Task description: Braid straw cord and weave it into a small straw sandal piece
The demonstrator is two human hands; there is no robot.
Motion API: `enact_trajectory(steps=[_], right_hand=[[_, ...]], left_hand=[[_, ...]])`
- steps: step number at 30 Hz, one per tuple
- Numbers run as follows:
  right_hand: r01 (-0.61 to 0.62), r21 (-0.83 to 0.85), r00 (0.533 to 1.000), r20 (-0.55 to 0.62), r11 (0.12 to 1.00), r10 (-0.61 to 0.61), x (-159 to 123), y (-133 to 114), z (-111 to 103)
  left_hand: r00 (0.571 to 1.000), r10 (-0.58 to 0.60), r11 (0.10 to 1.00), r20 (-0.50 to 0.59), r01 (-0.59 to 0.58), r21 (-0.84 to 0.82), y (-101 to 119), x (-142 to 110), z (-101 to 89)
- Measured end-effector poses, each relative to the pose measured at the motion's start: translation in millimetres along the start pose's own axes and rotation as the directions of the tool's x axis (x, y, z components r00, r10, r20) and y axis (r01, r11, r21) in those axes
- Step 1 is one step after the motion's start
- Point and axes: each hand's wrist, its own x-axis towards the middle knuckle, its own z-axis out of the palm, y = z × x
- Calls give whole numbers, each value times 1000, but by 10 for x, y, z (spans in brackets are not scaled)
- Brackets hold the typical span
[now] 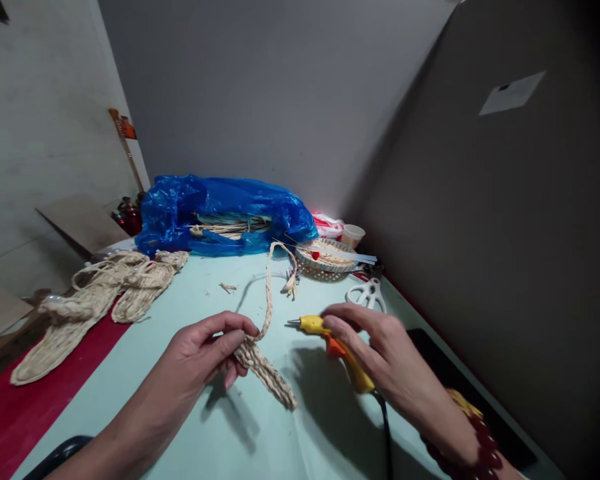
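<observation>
My left hand (213, 350) pinches a small coiled piece of braided straw (267, 375) between thumb and fingers. From its upper end a loose straw braid (269, 293) rises, arches over and ends in a frayed tuft. On the right, my right hand (367, 340) has its fingers curled over the top of a yellow hot glue gun (350, 367) with an orange trigger. The gun's thin metal nozzle points left, towards the straw piece but apart from it. A black cord runs down from the handle; the palm side of this hand is hidden.
Woven straw soles (145, 290) lie at the left. Behind are a blue plastic bag (180, 207) of straw, a round woven basket (325, 272) with translucent sticks across it, and a paper cup (353, 235). White-handled scissors (375, 293) lie near the grey partition (480, 233).
</observation>
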Motion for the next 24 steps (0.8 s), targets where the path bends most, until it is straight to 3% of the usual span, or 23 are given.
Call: enact_trajectory(steps=[1,3,6,8,10,14,20,24], right_hand=[[25,51,998,52,998,-27,38,-84,57],[22,336,982,172,942,-84,122,-193,189],[-79,676,960,250,732,-128,199,-204,342],[-120,743,952,273,658,-136,187,-158,365],[-98,707,947,283,701,-153,136,-109,331],[73,559,935,249,826,-252,22,-55,225],[256,377,901,242,890,-361,-68,-32,190],[398,243,857,246,885,-453,-98,-29,201]], left_hand=[[1000,-10,1000,21,9,22,-5,4,11],[997,-21,997,68,15,78,-26,13,23],[993,-46,991,108,32,132,-78,21,12],[991,-75,991,113,62,115,-112,20,-7],[988,-101,993,118,93,71,-131,17,-25],[983,-148,989,107,149,-6,-122,13,-31],[983,-166,986,73,165,16,-103,13,20],[985,-154,987,75,151,52,-90,0,45]])
